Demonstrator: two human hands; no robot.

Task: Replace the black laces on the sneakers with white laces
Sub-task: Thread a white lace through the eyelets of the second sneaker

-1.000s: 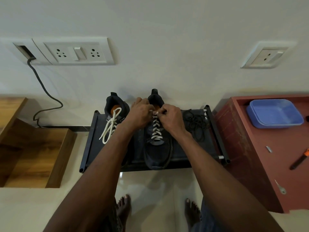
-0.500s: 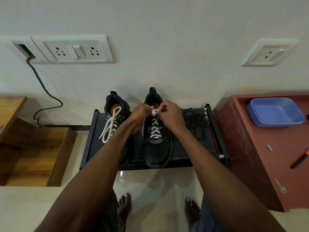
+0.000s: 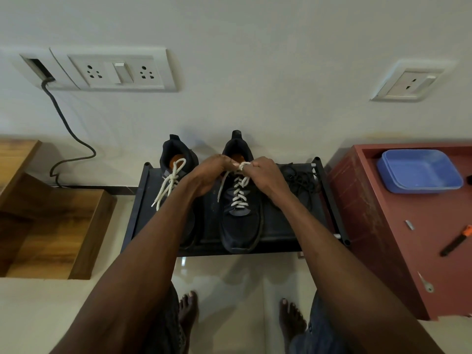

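- Two dark sneakers stand side by side on a black rack against the wall.
- Right sneaker: white lace threaded up the front.
- Left hand and right hand meet at its top, fingers curled, each pinching the lace.
- Left sneaker: white lace tied.
- Black laces lie piled on the rack, right of the sneakers.

Both forearms are bare to the edge of view, with no sleeves, watch or rings visible on the hands. The feet are bare. Dark blue-grey fabric, apparently denim, covers the legs.
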